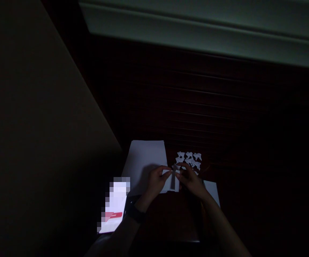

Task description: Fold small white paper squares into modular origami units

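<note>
In a very dark scene, my left hand (pixel 156 182) and my right hand (pixel 192 182) meet over a small white paper piece (pixel 173 180) that lies on a dark table. Both hands pinch it, the left at its left edge, the right at its right edge. The piece looks partly folded, with a dark strip down its middle. A black band circles my left wrist. Just beyond my fingers lies a cluster of several small folded white paper shapes (pixel 188 159).
A white paper sheet (pixel 145 157) lies left of the hands and another white sheet (pixel 212 191) shows behind my right wrist. A lit, blurred screen or card (pixel 114 205) sits at the lower left. A dark slatted wall rises behind, with a pale ledge (pixel 197 32) above.
</note>
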A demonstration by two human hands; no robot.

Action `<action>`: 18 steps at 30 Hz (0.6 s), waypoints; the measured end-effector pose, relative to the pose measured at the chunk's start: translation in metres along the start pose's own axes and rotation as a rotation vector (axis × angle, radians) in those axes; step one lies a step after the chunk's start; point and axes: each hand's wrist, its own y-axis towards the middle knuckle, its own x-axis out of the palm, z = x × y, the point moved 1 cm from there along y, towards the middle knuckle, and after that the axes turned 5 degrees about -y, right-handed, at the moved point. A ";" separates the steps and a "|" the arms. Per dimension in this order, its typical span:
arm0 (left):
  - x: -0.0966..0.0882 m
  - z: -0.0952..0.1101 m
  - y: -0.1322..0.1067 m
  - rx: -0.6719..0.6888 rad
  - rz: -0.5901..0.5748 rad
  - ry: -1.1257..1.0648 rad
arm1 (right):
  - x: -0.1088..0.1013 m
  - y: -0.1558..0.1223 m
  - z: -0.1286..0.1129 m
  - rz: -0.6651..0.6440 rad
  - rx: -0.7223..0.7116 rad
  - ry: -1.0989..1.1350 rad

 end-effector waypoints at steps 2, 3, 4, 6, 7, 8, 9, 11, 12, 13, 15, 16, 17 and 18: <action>0.001 -0.002 0.000 -0.012 0.047 -0.024 | 0.002 -0.001 0.001 0.003 -0.002 -0.051; 0.002 -0.003 0.000 -0.019 0.065 -0.035 | 0.003 -0.001 0.002 -0.001 -0.003 -0.070; 0.003 -0.005 0.000 -0.023 0.078 -0.042 | 0.005 -0.002 0.004 -0.012 0.001 -0.080; 0.005 -0.007 -0.001 -0.024 0.095 -0.053 | 0.008 -0.001 0.009 -0.054 0.028 -0.083; 0.006 -0.008 -0.002 -0.022 0.091 -0.060 | 0.009 -0.001 0.011 -0.071 0.044 -0.078; 0.007 -0.008 -0.003 -0.021 0.082 -0.068 | 0.010 -0.001 0.013 -0.075 0.052 -0.075; 0.007 -0.008 -0.004 -0.019 0.074 -0.074 | 0.011 0.000 0.014 -0.063 0.049 -0.079; 0.007 -0.005 -0.005 -0.019 0.057 -0.071 | 0.010 0.001 0.014 -0.013 0.022 -0.109; 0.007 -0.004 -0.005 -0.019 0.047 -0.063 | 0.009 0.001 0.014 0.010 0.007 -0.132; 0.006 -0.003 -0.005 -0.024 0.039 -0.058 | 0.008 0.002 0.013 0.025 -0.007 -0.160; 0.005 -0.003 -0.005 -0.047 0.022 -0.059 | 0.006 0.002 0.010 0.050 -0.034 -0.229; 0.005 -0.003 -0.004 -0.057 0.018 -0.067 | 0.005 0.002 0.008 0.062 -0.050 -0.265; 0.005 -0.004 -0.004 -0.064 0.018 -0.078 | 0.005 0.002 0.006 0.074 -0.065 -0.300; 0.005 -0.005 -0.004 -0.068 0.018 -0.090 | 0.004 0.002 0.004 0.085 -0.079 -0.334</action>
